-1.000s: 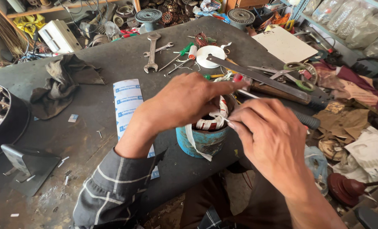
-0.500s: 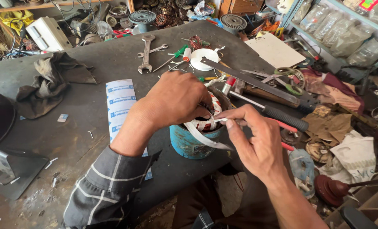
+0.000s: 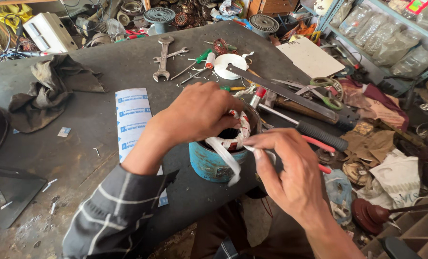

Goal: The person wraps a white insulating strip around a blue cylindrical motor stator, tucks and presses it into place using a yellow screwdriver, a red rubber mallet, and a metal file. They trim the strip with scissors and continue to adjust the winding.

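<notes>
A blue round motor stator stands at the near edge of the dark workbench, its coil winding wrapped in white tape. My left hand lies over the top of the stator, fingers pressed on the winding. My right hand is just to its right and pinches the end of a white tape strip, which loops down over the blue casing's front.
Behind the stator lie spanners, a green-handled screwdriver, a white tape roll, a long metal blade, scissors and red-handled pliers. A printed paper strip and a dark rag lie left. Cluttered shelves stand right.
My right hand has drawn the white tape out and down to the right of the stator. My left hand stays on the winding. The view has shifted slightly.
</notes>
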